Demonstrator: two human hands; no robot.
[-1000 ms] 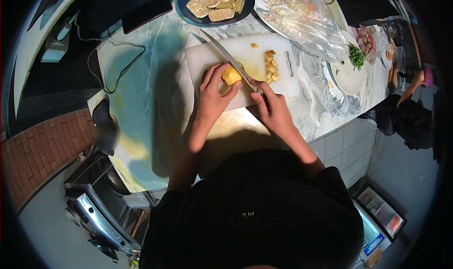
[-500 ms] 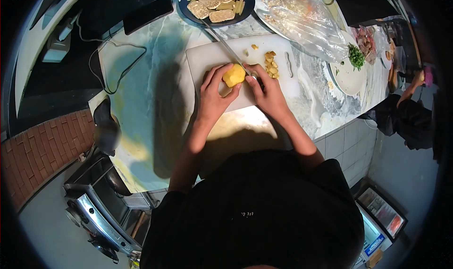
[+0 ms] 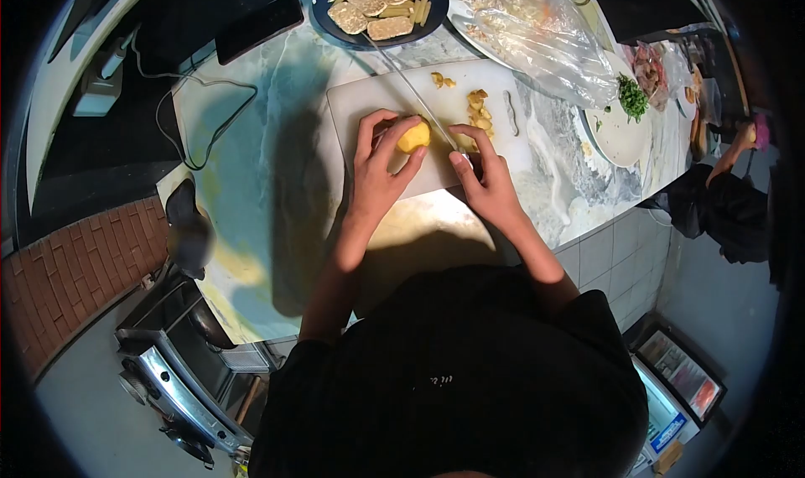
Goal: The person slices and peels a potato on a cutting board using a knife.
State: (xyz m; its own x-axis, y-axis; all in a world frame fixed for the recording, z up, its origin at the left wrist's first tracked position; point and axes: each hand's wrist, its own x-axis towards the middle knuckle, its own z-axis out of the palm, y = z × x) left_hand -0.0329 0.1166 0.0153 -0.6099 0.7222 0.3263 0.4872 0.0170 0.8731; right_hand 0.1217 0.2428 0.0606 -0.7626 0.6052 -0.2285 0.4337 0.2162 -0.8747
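My left hand is closed round a yellow peeled potato, fingers over its top and left side, thumb beneath. A long thin-bladed knife is gripped in my right hand, its handle mostly hidden by the fingers. The blade points up and to the left, just right of the potato, its tip near the pan. Both hands are over a white cutting board. Yellow-brown peelings lie in a heap on the board's right, and small scraps lie near its top edge.
A dark pan holds tempeh slices and green pieces. Nearby are a plastic bag and a plate with chopped greens. A cable lies left; another person stands at far right.
My right hand has shifted right and slightly down, drawing the knife a little away from the potato. The scraps near the board's top edge now lie differently.
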